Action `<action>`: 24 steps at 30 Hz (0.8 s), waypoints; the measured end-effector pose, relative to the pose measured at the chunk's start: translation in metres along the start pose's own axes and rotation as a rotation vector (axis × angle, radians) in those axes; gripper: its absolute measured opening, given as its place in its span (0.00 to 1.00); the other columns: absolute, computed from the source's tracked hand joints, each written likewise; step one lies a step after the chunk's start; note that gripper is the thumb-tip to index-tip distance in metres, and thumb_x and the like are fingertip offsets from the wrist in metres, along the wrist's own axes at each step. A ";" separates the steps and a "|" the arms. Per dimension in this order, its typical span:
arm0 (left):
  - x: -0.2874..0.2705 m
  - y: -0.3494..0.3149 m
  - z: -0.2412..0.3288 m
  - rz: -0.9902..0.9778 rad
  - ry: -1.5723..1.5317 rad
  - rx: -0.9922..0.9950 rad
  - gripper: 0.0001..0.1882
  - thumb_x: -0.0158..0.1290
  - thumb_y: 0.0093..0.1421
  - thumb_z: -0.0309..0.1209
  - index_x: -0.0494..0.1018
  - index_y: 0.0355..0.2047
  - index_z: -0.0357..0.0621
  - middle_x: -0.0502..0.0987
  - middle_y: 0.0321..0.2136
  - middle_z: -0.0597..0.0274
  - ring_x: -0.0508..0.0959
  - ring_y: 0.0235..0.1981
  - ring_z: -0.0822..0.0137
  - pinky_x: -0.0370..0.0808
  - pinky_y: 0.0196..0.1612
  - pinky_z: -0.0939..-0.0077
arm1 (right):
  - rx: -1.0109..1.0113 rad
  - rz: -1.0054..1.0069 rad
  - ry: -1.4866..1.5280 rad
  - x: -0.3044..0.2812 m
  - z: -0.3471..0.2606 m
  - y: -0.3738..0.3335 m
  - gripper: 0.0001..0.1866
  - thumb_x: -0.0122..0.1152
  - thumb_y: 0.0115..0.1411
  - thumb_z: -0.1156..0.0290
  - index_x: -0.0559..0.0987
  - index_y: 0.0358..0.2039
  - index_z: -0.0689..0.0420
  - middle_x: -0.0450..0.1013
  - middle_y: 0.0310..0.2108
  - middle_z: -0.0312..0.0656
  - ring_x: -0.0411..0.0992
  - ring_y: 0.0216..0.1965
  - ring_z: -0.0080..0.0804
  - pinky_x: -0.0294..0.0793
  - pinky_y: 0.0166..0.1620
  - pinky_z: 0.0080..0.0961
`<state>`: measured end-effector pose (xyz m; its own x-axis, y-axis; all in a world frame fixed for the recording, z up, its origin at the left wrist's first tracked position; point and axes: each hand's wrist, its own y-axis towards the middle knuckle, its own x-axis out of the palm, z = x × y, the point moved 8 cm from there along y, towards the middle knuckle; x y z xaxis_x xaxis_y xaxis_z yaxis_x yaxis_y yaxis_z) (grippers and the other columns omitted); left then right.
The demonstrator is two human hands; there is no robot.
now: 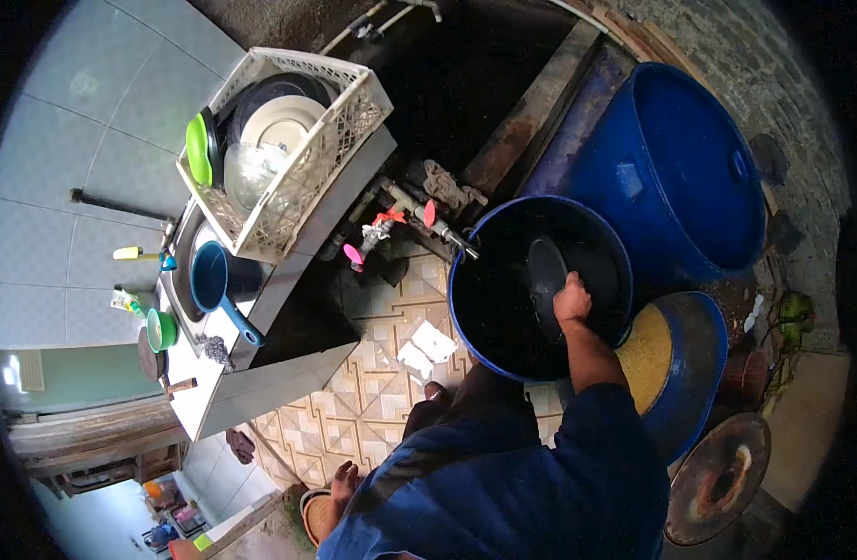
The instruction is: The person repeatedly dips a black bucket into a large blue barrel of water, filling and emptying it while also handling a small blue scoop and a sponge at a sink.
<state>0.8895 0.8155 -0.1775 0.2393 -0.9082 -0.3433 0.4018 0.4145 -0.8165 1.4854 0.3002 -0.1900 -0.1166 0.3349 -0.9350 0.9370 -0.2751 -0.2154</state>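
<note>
The right hand (pixel 572 301) reaches down into a large round blue-rimmed tub with a dark interior (pixel 457 322); its fingers are clamped on the edge of a dark, round, pan-like object (pixel 546 280), which sits tilted inside that tub. The left hand (pixel 343 483) shows partly at the edge of the blue shirt; whether its fingers are apart or together I cannot tell. A pink-handled metal tap (pixel 431 216) stands beside the rim. On the white-topped counter (pixel 194 418), a blue long-handled plastic dipper (pixel 210 277) lies near a white perforated plastic crate (pixel 356 116) of dishes.
</note>
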 end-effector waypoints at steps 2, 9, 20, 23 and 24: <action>-0.011 -0.003 -0.016 0.049 0.125 0.284 0.32 0.52 0.59 0.47 0.62 0.55 0.35 0.75 0.42 0.52 0.74 0.43 0.62 0.73 0.42 0.68 | 0.004 -0.041 0.008 0.020 -0.001 0.002 0.15 0.60 0.49 0.71 0.69 0.38 0.56 0.74 0.37 0.53 0.73 0.38 0.58 0.73 0.42 0.47; 0.011 -0.017 0.003 0.098 -0.108 0.026 0.31 0.51 0.60 0.44 0.62 0.55 0.33 0.74 0.45 0.50 0.73 0.45 0.63 0.70 0.48 0.73 | 0.035 -0.172 0.122 0.091 -0.039 -0.038 0.19 0.62 0.46 0.67 0.71 0.40 0.55 0.74 0.37 0.53 0.73 0.40 0.56 0.73 0.43 0.45; 0.039 -0.017 0.035 0.125 0.123 0.091 0.35 0.51 0.58 0.51 0.64 0.54 0.32 0.77 0.41 0.49 0.75 0.43 0.59 0.71 0.46 0.68 | 0.689 -0.331 1.364 0.069 0.054 -0.040 0.12 0.56 0.38 0.79 0.72 0.26 0.51 0.65 0.21 0.30 0.63 0.20 0.26 0.62 0.22 0.24; 0.049 -0.008 0.010 0.093 -0.016 0.071 0.34 0.51 0.58 0.51 0.64 0.53 0.33 0.77 0.35 0.55 0.75 0.36 0.65 0.71 0.41 0.72 | 0.599 -0.336 1.521 0.023 0.041 -0.058 0.12 0.55 0.38 0.81 0.72 0.27 0.52 0.66 0.24 0.31 0.65 0.23 0.28 0.63 0.26 0.24; 0.053 -0.010 0.019 0.052 -0.021 0.160 0.32 0.51 0.59 0.50 0.64 0.53 0.34 0.75 0.30 0.60 0.71 0.30 0.72 0.70 0.37 0.76 | 0.613 -0.319 1.534 0.021 0.050 -0.061 0.15 0.53 0.39 0.82 0.74 0.31 0.54 0.68 0.28 0.34 0.68 0.31 0.33 0.69 0.34 0.28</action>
<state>0.9155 0.7641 -0.1789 0.2807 -0.8847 -0.3721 0.5239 0.4661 -0.7129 1.4098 0.2786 -0.2106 0.4886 0.8483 0.2041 0.6405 -0.1898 -0.7441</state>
